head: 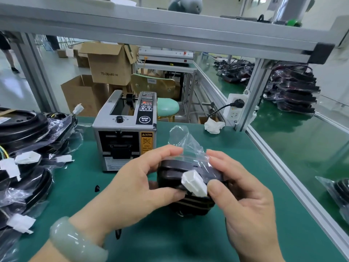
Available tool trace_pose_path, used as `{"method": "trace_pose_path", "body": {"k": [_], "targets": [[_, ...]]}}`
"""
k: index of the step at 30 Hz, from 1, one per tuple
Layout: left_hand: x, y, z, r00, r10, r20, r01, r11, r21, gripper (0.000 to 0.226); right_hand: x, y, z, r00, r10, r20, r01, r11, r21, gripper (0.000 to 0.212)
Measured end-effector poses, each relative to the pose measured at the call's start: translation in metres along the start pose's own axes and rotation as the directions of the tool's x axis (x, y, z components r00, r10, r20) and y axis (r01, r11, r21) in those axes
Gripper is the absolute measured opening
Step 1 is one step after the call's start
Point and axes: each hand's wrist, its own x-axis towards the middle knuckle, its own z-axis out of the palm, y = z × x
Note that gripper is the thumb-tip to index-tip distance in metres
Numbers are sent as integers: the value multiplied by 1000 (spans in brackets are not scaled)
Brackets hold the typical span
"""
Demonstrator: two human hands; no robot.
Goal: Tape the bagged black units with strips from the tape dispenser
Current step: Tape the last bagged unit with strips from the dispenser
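A black round unit (175,173) in a clear plastic bag (186,143), with a white connector (194,183) at its front, is held above the green mat. My left hand (136,188) grips its left side, thumb under and fingers on top. My right hand (243,201) pinches the bag and the connector on the right. The bag's loose top stands up behind the unit. The grey tape dispenser (125,129) sits just behind my hands, its slot facing me.
A heap of bagged black units (28,157) with white connectors fills the left of the green mat (170,242). Aluminium frame rails (294,176) border the right side. A crumpled tissue (213,126) lies at the back. More bagged units (294,91) pile on the far bench.
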Motion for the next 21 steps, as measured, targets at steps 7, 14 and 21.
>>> {"method": "trace_pose_path", "body": {"k": [7,14,21], "targets": [[0,1,1,995,56,78,-60,997,43,66,7,0,-9,915,245,-321,-197,965,174,11],[8,-2,0,996,50,70,-52,998,33,67,8,13,-25,994,104,25,-105,994,43,35],[-1,-12,-13,989,-109,99,105,994,40,95,3,8,-4,971,164,175,-107,949,-296,65]]}}
